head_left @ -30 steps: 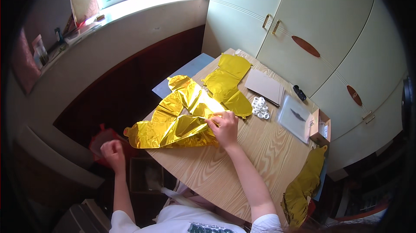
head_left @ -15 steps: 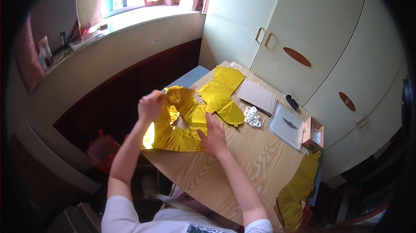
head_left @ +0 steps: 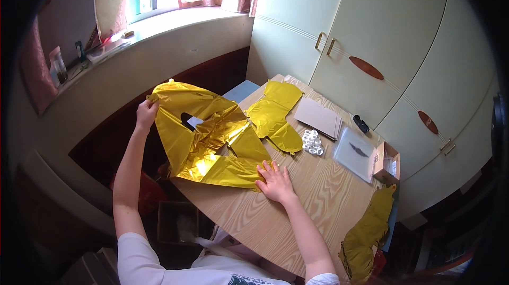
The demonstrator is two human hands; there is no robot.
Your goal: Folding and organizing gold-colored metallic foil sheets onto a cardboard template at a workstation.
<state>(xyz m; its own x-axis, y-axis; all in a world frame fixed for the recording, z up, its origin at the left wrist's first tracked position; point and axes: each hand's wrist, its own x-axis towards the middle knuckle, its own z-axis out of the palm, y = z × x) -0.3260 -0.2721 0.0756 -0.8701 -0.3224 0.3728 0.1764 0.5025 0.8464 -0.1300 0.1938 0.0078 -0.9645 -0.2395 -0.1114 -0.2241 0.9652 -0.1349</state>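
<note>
"How are the hands set?"

"The left hand (head_left: 147, 115) pinches the edge of a large, shiny gold foil sheet with gaps in it (head_left: 209, 131), holding that side up beyond the table's edge. The right hand (head_left: 275, 182) is spread flat, gripping nothing, its fingertips at the sheet's lower right corner on the pale wood-grain table (head_left: 313, 200)."

"Why that way?"

"Probably the flat hand anchors one end while the raised one keeps the folds stretched. Whether the pinch takes one layer or two, I can't tell."

"And around them?"

"A dull gold, crinkled foil piece (head_left: 368, 232) lies at the near right corner, away from both hands. Farther off, small white rings (head_left: 313, 143) are heaped together, perhaps to stop them straying. Beyond sit flat grey-beige cardboard sheets (head_left: 318, 117), stacked, and a matte yellow foil piece (head_left: 275, 113), spread flat. Tall cream cabinet doors (head_left: 392, 30) stand behind."
</note>
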